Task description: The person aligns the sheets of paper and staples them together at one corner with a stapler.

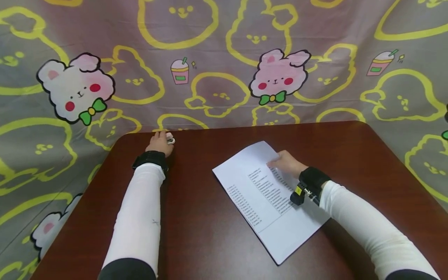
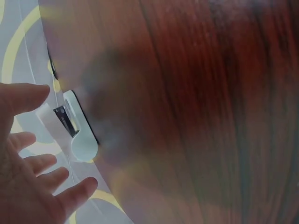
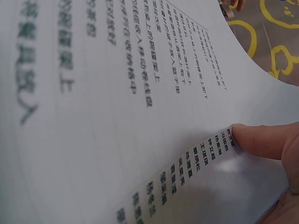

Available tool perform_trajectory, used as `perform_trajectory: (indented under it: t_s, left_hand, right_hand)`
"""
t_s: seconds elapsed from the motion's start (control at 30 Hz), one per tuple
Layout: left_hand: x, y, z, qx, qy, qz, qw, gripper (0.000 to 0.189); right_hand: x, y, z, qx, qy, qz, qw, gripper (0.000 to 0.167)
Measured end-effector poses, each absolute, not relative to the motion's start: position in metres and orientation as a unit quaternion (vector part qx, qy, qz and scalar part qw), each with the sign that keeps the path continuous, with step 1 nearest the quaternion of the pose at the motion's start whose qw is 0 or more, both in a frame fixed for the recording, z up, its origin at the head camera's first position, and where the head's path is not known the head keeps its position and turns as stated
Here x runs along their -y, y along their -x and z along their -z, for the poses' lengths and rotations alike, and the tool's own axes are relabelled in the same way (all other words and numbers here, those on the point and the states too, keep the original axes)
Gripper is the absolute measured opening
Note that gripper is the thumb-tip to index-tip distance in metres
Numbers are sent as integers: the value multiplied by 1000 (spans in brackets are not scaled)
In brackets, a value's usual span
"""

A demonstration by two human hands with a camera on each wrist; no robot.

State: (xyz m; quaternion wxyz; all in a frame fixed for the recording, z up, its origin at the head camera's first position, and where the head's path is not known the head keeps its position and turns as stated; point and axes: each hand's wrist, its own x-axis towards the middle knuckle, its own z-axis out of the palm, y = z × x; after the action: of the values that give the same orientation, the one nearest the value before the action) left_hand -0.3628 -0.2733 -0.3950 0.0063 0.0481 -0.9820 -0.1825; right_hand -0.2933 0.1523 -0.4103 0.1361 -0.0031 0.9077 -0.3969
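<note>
At the table's far left edge, my left hand [image 1: 160, 144] is over a small white stapler [image 1: 170, 138]. In the left wrist view the stapler [image 2: 84, 135] lies on the table with its black inner part showing. The thumb and fingers of the left hand [image 2: 35, 172] are spread around it, with a gap between thumb and stapler. My right hand [image 1: 287, 163] grips a sheaf of printed paper [image 1: 259, 194] by its right edge. Up close, its thumb [image 3: 261, 140] presses on the top sheet [image 3: 93, 154], while the other fingers are mostly hidden underneath.
The dark brown wooden table [image 1: 196, 225] has rounded far corners. A patterned cloth [image 1: 217, 58] with cartoon animals hangs behind it and along both sides. Black bands [image 1: 151, 160] circle both wrists over white sleeves.
</note>
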Motion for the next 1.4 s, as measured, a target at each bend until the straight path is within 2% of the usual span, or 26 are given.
perform_trajectory:
  t_s: [0.23, 0.43, 0.57, 0.87, 1.03, 1.4]
  left_hand:
    - [267, 361, 394, 984, -56, 169, -15, 60]
    - [262, 359, 388, 990, -72, 124, 12, 52]
    - [257, 362, 383, 990, -79, 114, 16, 54]
    - [255, 370, 392, 985, -112, 111, 68, 53]
    - [260, 367, 397, 983, -124, 113, 68, 54]
    - [261, 368, 398, 986, -62, 118, 100, 47]
  right_hand:
    - [-153, 294, 412, -906, -3, 401, 135, 39]
    - [-152, 295, 414, -906, -6, 401, 137, 35]
    - [-154, 296, 413, -909, -10, 395, 135, 33]
    - [-152, 296, 414, -900, -8, 412, 143, 33]
    - [-147, 295, 417, -902, 4, 406, 146, 32]
    - [-152, 295, 414, -910, -9, 391, 137, 35]
